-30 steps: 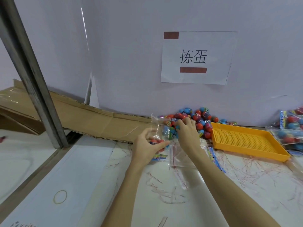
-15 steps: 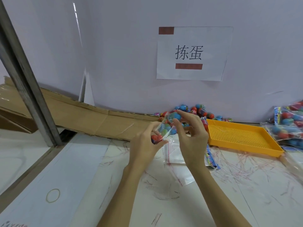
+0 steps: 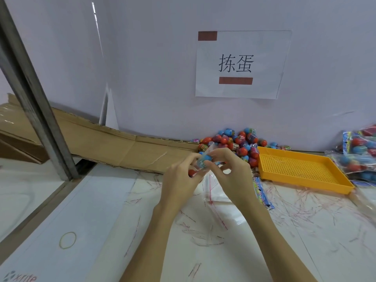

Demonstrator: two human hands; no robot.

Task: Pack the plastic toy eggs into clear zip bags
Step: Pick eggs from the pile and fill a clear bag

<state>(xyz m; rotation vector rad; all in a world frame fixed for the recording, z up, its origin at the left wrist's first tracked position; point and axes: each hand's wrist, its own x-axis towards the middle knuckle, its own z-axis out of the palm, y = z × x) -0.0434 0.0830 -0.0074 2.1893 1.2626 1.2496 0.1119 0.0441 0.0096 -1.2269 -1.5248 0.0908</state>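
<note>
- Both hands are raised a little above the white surface (image 3: 254, 241), close together in front of the egg pile, with a small clear zip bag (image 3: 203, 159) caught between them.
- The left hand (image 3: 180, 181) curls its fingers round the lower part of the bag; a red egg (image 3: 191, 172) shows against its fingertips, inside the plastic as far as I can tell.
- The right hand (image 3: 232, 174) pinches the bag's upper part with thumb and forefinger, right at a blue egg (image 3: 206, 158) that sits at the mouth of the bag; whether that egg is fully inside is hard to say.
- The two hands nearly touch at the bag, the left a shade lower and nearer, the right reaching over from the other side.
- The heap of loose red and blue eggs (image 3: 234, 141) lies just behind the hands, against the pale wall.
- A yellow perforated tray (image 3: 301, 169) sits just right of the heap, well clear of the right hand.
- Filled bags of eggs (image 3: 358, 153) are stacked at the far right edge.
- Flat empty bags (image 3: 215, 192) lie on the surface directly under the hands.
- A paper sign (image 3: 240, 64) with two characters hangs on the wall above the heap.
- Flattened cardboard (image 3: 101, 145) stretches along the wall to the left, and a rubber band (image 3: 67, 240) lies on the near left of the surface.
</note>
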